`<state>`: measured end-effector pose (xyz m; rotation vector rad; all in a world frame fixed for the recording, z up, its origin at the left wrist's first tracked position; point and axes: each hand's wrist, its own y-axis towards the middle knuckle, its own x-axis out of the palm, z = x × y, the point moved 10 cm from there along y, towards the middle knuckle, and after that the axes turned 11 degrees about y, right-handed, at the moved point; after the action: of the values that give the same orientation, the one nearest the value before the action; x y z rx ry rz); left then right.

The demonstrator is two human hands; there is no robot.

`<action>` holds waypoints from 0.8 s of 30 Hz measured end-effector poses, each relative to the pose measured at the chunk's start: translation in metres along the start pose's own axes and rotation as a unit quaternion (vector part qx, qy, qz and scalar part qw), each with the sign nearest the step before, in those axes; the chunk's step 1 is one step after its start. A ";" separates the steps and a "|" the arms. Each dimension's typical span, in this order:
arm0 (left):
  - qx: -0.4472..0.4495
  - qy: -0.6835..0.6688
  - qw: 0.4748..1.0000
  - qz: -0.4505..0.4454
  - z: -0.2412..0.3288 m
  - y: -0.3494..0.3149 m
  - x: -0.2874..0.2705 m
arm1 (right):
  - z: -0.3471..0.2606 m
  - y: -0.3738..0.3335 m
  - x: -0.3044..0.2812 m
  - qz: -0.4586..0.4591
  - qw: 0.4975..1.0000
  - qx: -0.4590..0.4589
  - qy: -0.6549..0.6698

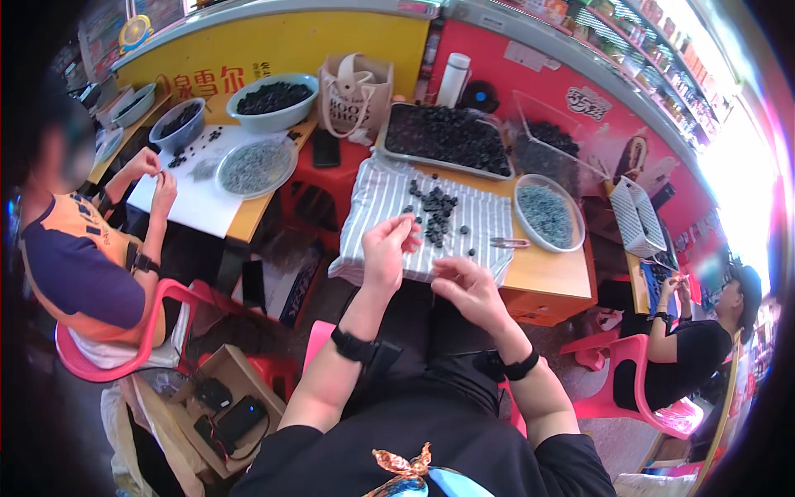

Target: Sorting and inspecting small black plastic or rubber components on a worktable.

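Note:
My left hand [389, 253] is raised over the near edge of a grey-and-white striped cloth [489, 207], its fingertips pinched together; what they hold, if anything, is too small to make out. Lower and to its right, my right hand [469, 287] hovers at the cloth's front edge, fingers loosely bent and apart, with nothing visible in them. Just beyond both hands lies a loose pile of small black round pieces [437, 212]. Small metal snips [509, 243] rest on the cloth's right side.
Behind the pile stands a clear tray [396, 153] heaped with black pieces. A white bowl [580, 240] of small grey-blue pieces sits right, near a clear bin [530, 108] and a white bottle [453, 80]. Co-workers sit left [91, 257] and right [687, 356]. An open cardboard box [186, 414] stands lower left.

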<state>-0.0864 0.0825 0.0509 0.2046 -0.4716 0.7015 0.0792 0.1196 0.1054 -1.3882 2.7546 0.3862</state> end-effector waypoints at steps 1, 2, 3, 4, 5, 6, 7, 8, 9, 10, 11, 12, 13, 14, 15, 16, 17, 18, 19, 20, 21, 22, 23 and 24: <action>0.018 -0.016 1.000 0.011 0.009 0.007 0.001 | 0.014 -0.010 0.022 -0.043 0.984 0.091 0.149; 0.042 -0.022 0.999 0.026 0.017 0.010 0.000 | 0.019 -0.021 0.044 -0.095 0.976 0.117 0.160; 0.043 -0.020 0.998 0.030 0.021 0.013 0.001 | 0.020 -0.031 0.061 -0.115 0.967 0.143 0.179; 0.062 -0.010 0.997 0.048 0.028 0.014 -0.002 | 0.015 -0.039 0.075 -0.127 0.959 0.153 0.201; 0.080 0.000 0.995 0.064 0.034 0.015 -0.003 | 0.010 -0.045 0.087 -0.139 0.951 0.163 0.222; 0.088 0.012 0.993 0.073 0.039 0.015 -0.004 | 0.003 -0.045 0.091 -0.124 0.963 0.138 0.197; 0.087 0.015 0.993 0.073 0.039 0.016 -0.002 | -0.001 -0.044 0.095 -0.123 0.962 0.138 0.199; 0.103 0.026 0.991 0.083 0.042 0.017 -0.001 | -0.005 -0.041 0.093 -0.109 0.972 0.128 0.162; 0.120 0.036 0.988 0.092 0.047 0.017 0.001 | -0.008 -0.038 0.090 -0.093 0.981 0.116 0.123; 0.131 0.064 0.985 0.095 0.050 0.017 0.004 | -0.011 -0.036 0.089 -0.086 0.986 0.092 0.106; 0.130 0.065 0.985 0.093 0.051 0.017 0.006 | -0.012 -0.037 0.090 -0.084 0.987 0.091 0.106; 0.144 0.087 0.982 0.088 0.055 0.017 0.009 | -0.013 -0.038 0.090 -0.083 0.986 0.097 0.111; 0.158 0.110 0.978 0.084 0.058 0.017 0.012 | -0.012 -0.039 0.090 -0.084 0.984 0.104 0.115; 0.158 0.111 0.978 0.084 0.058 0.018 0.014 | -0.010 -0.040 0.090 -0.084 0.984 0.103 0.116; 0.194 0.149 0.966 0.088 0.065 0.016 0.018 | -0.013 -0.041 0.089 -0.077 0.986 0.077 0.123; 0.229 0.187 0.951 0.092 0.071 0.013 0.022 | -0.017 -0.041 0.087 -0.069 0.988 0.051 0.130; 0.229 0.188 0.951 0.091 0.071 0.014 0.022 | -0.019 -0.042 0.086 -0.068 0.988 0.051 0.131; 0.306 0.254 0.913 0.091 0.086 0.007 0.030 | -0.023 -0.043 0.087 -0.074 0.988 0.066 0.114; 0.379 0.318 0.865 0.090 0.099 -0.002 0.040 | -0.023 -0.044 0.087 -0.080 0.989 0.081 0.097; 0.430 0.368 0.820 0.091 0.106 -0.011 0.048 | -0.022 -0.044 0.086 -0.078 0.989 0.081 0.099; 0.430 0.370 0.819 0.090 0.106 -0.011 0.047 | -0.023 -0.044 0.086 -0.084 0.990 0.071 0.084; 0.466 0.404 0.784 0.076 0.109 -0.016 0.055 | -0.024 -0.044 0.087 -0.089 0.992 0.061 0.070; 0.500 0.436 0.745 0.063 0.110 -0.021 0.062 | -0.022 -0.044 0.087 -0.089 0.992 0.060 0.072; 0.502 0.449 0.737 0.057 0.110 -0.023 0.068 | -0.019 -0.042 0.082 -0.075 0.992 0.049 0.083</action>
<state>-0.0643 0.0672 0.1789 0.8082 0.8999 1.0272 0.0648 0.0267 0.1039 -1.6593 2.7251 0.1322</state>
